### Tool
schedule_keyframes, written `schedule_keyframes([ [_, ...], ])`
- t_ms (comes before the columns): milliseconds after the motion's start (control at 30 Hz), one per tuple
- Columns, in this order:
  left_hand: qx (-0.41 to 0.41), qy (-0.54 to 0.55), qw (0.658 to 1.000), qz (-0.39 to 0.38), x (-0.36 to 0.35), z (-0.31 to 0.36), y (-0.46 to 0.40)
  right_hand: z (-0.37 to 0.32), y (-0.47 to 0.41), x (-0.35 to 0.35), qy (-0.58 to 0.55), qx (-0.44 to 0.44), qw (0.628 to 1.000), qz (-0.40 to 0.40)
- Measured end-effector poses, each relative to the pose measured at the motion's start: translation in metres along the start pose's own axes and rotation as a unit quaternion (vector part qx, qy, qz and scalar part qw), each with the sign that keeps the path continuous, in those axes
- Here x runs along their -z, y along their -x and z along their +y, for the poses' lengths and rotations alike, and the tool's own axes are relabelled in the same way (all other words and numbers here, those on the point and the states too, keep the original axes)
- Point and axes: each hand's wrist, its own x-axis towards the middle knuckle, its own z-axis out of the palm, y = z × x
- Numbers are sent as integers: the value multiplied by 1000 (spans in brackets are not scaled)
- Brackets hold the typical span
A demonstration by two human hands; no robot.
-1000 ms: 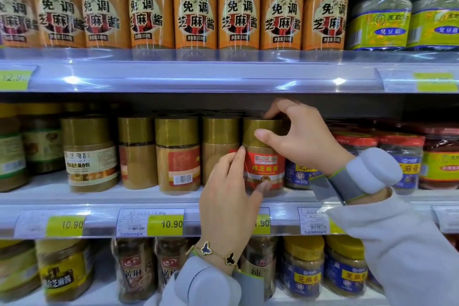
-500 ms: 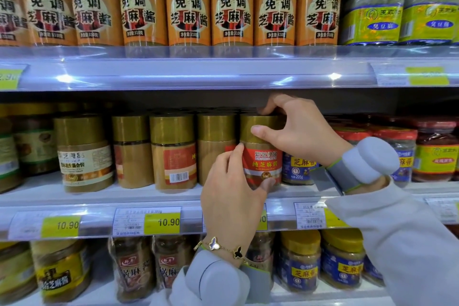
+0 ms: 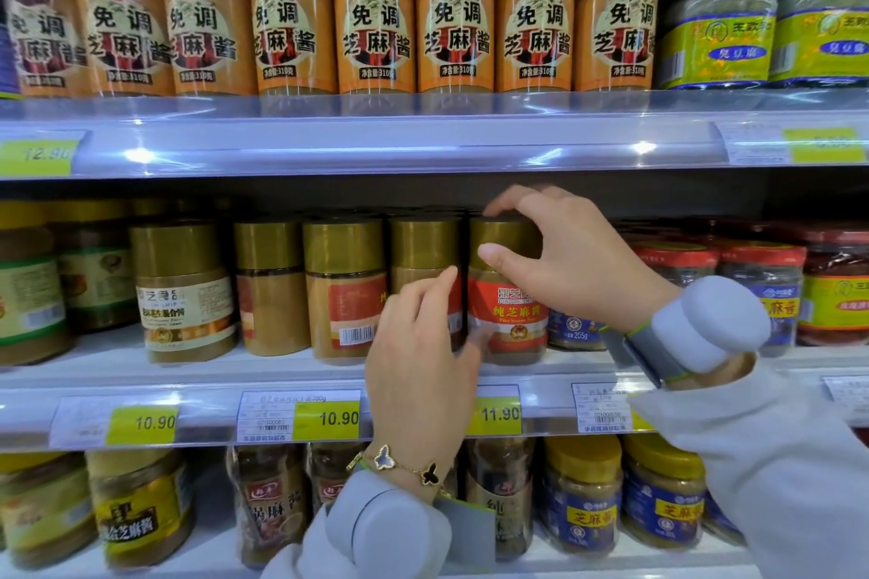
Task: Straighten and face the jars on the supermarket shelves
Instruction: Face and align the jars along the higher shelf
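Note:
On the middle shelf a row of gold-lidded sesame paste jars stands. My right hand (image 3: 559,254) grips the gold lid of the red-label jar (image 3: 510,315), whose label faces forward. My left hand (image 3: 423,357) rests against the lower left side of that jar, fingers over the neighbouring jar (image 3: 423,259). Left of it, another gold-lidded jar (image 3: 343,292) shows its barcode side, and the plain jar (image 3: 270,287) shows almost no label. A white-label jar (image 3: 183,292) stands further left.
The top shelf holds a tight row of tall orange bottles (image 3: 376,19) and green-labelled jars (image 3: 724,28). Red-lidded jars (image 3: 762,282) stand right of my right hand. The lower shelf has yellow-lidded jars (image 3: 583,498). Price strips (image 3: 324,418) run along the shelf edges.
Both hands stay on the red-label jar; its label has turned slightly more to the front. My head has moved closer to the shelf.

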Motion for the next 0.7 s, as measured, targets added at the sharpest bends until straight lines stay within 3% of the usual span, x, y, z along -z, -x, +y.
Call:
schedule_keyframes([
  [133,7,-22,999,39,12,-10,-4,-17,-8,-3,20,26,999,2],
  [400,13,-39,999,2,22,-25,-4,-25,-25,-10,127,14,987,-94],
  [700,0,-44,999,-2,21,-26,-5,-30,-28,-14,96,12,995,-19],
])
